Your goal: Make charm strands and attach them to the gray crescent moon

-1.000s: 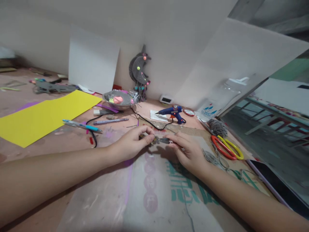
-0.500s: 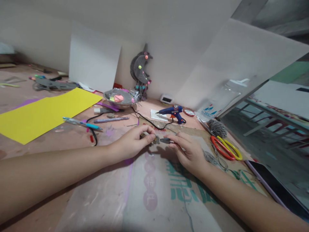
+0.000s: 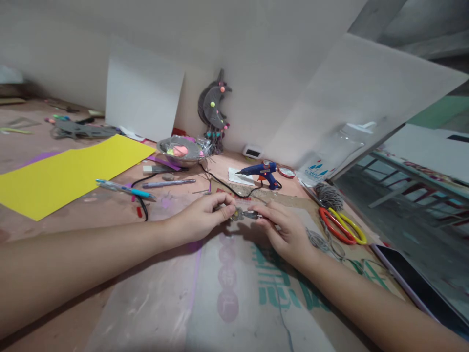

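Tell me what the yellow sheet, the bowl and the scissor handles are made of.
Yellow sheet: paper or thin card, matte, lying flat with crisp edges. Bowl: likely metal, silvery with bright reflections on its wall. Scissor handles: probably plastic, glossy red and yellow loops.

This looks like a craft corner at a worktable. A blue glue gun (image 3: 261,171), scissors (image 3: 342,226), a yellow paper sheet (image 3: 69,172) and pens lie around. A moon-shaped felt decoration (image 3: 213,110) leans on the wall.

Dim, even indoor light, soft shadows, edges stretched and perhaps slightly blurred.
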### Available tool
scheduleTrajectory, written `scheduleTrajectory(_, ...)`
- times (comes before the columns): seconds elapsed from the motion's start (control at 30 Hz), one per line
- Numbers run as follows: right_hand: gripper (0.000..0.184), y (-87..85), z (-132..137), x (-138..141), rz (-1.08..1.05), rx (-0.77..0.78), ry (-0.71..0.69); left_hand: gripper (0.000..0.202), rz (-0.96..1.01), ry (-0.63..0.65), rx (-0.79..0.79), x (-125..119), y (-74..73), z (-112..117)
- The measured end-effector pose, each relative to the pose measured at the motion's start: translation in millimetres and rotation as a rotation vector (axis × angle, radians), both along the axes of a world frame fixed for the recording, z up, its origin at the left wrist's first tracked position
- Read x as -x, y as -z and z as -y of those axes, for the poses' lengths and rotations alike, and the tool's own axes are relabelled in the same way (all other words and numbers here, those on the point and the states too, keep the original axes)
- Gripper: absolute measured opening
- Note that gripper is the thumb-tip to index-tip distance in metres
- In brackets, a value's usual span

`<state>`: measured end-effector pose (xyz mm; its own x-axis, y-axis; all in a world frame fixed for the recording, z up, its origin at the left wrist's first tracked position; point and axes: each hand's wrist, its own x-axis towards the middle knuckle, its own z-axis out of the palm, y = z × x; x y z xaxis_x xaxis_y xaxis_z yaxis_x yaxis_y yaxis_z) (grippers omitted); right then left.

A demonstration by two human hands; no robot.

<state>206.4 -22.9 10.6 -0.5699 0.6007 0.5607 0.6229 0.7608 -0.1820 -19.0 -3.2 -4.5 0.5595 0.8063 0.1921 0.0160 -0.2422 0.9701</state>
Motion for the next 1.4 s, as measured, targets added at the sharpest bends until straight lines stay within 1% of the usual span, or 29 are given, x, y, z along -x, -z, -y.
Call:
scheduleTrajectory(0.23, 0.021, 1.4, 0, -1, 0.008, 0.026, -0.010, 0.029, 0.051, 0.047, 0.071, -2, -1.0, 3)
scheduleTrajectory(0.57, 0.020, -1.5, 3, 0, -0.027, 0.049, -0.006, 0.030, 0.076, 0.038, 0.082, -2, 0.9, 1)
scheduleTrajectory(0.83, 0.024, 3.1, -1, -1, -0.116, 0.100, 0.081, 0.029, 0.135, 0.009, 0.098, -3, 0.8, 2)
scheduleTrajectory(0.9, 0.024, 3.6, -2, -1, -0.135, 0.106, 0.091, 0.028, 0.111, -0.014, 0.108, -2, -0.7, 3)
scheduleTrajectory(1.0, 0.026, 2.8, 0, 0, -0.168, 0.128, 0.104, 0.029, 0.008, -0.080, 0.061, 0, -3.4, 4)
scheduleTrajectory(1.1, 0.033, 0.9, 4, 3, -0.208, 0.203, 0.127, 0.028, -0.103, -0.180, -0.049, 1, -6.7, 3)
scheduleTrajectory(1.13, 0.032, 0.2, 5, 6, -0.214, 0.246, 0.131, 0.027, -0.129, -0.205, -0.086, 2, -7.9, 3)
scheduleTrajectory(1.2, 0.022, -1.0, 7, 11, -0.214, 0.323, 0.128, 0.024, -0.169, -0.233, -0.146, 2, -9.9, 4)
scheduleTrajectory(1.3, 0.011, -1.9, 8, 17, -0.232, 0.341, 0.089, 0.023, -0.194, -0.207, -0.184, 2, -11.5, 6)
scheduleTrajectory(1.4, 0.011, -2.1, 8, 19, -0.238, 0.321, 0.054, 0.021, -0.200, -0.120, -0.205, 0, -11.8, 7)
